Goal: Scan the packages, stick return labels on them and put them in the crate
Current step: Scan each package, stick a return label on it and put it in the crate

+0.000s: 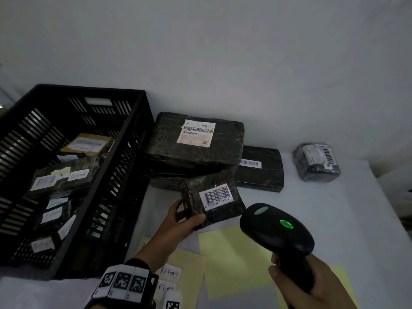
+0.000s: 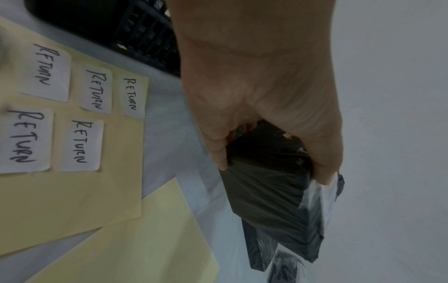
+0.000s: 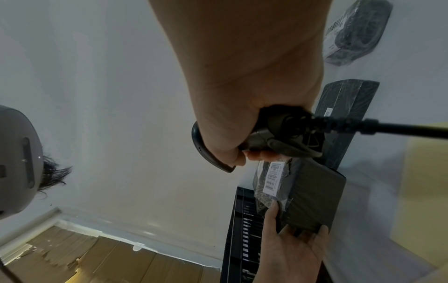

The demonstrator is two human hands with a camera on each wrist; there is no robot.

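My left hand (image 1: 182, 219) grips a small black-wrapped package (image 1: 214, 200) by its left end, holding it above the table with its white barcode label (image 1: 217, 196) facing up. My right hand (image 1: 301, 284) grips the handle of a black barcode scanner (image 1: 275, 230), whose green light is lit and whose head points at the package. From the left wrist view the same package (image 2: 274, 195) hangs below my fingers. The right wrist view shows the scanner handle (image 3: 278, 134) in my fist and the package (image 3: 308, 197) beyond it. White RETURN labels (image 2: 89, 90) lie on a yellow sheet.
A black slatted crate (image 1: 133, 139) at the left holds several labelled packages. Behind the held package lie a large wrapped package (image 1: 196, 141), a flat black one (image 1: 260, 170) and a small grey bundle (image 1: 316, 162). Yellow sheets (image 1: 236, 259) cover the near table.
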